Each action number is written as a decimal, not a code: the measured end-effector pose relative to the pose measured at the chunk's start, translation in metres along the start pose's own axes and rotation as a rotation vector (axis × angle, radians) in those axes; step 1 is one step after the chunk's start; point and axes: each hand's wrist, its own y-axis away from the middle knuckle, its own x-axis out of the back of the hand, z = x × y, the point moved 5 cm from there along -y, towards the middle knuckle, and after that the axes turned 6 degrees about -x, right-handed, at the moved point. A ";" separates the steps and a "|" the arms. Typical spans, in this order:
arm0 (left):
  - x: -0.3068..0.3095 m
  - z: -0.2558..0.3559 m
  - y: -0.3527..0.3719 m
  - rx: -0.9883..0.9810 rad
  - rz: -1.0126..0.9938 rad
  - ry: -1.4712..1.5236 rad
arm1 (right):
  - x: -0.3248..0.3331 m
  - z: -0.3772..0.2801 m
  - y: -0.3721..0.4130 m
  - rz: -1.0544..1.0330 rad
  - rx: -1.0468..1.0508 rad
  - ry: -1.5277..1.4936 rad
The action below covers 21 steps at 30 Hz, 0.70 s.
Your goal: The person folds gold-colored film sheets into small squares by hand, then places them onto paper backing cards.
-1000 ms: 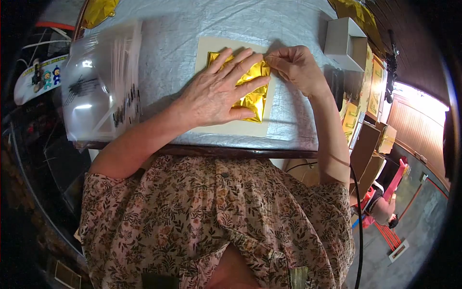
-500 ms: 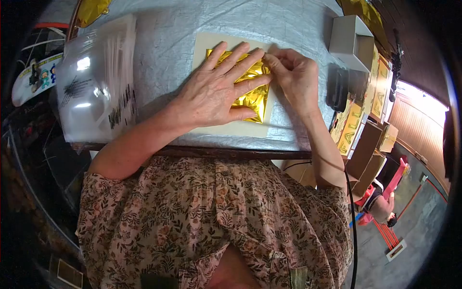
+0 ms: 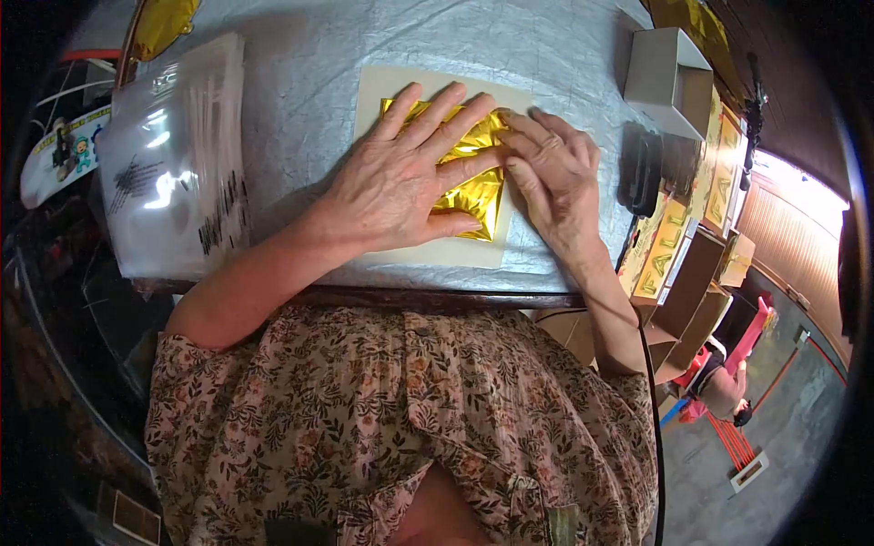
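Note:
A shiny gold foil packet or folded sheet (image 3: 477, 195) lies on a beige sheet of card (image 3: 446, 252) on the table. My left hand (image 3: 396, 187) rests flat across the foil with its fingers spread, covering much of its left and middle. At the foil's upper right edge is my right hand (image 3: 555, 173), its fingers stretched leftward and its thumb apart from them. The fingertips touch or hover just over the foil edge, close to the left index finger. Nothing shows in its grasp.
A stack of clear plastic bags (image 3: 168, 173) lies at the left. To the right stand a grey-white open box (image 3: 651, 77), a dark object (image 3: 641, 173) and printed yellow cartons (image 3: 663, 255). Gold foil (image 3: 164, 27) sits at the upper left. Another person (image 3: 724, 387) is in the background.
The fingers of my right hand have opened from a pinch at the foil's upper right corner and now extend along its edge. My left hand stays flat on the foil.

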 end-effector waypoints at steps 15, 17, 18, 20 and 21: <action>0.000 0.005 -0.001 -0.068 0.014 0.014 | -0.004 0.008 -0.001 0.016 -0.011 0.071; 0.000 0.004 -0.002 -0.072 0.003 0.015 | -0.005 0.010 -0.002 0.017 -0.018 0.053; 0.000 0.004 -0.003 -0.074 0.015 0.005 | -0.006 0.011 -0.002 0.011 -0.023 0.035; 0.002 0.007 -0.002 -0.082 0.023 0.003 | 0.001 0.007 -0.006 -0.008 -0.009 0.014; 0.003 0.007 -0.003 -0.067 -0.001 0.002 | 0.009 0.005 -0.011 -0.021 0.011 0.001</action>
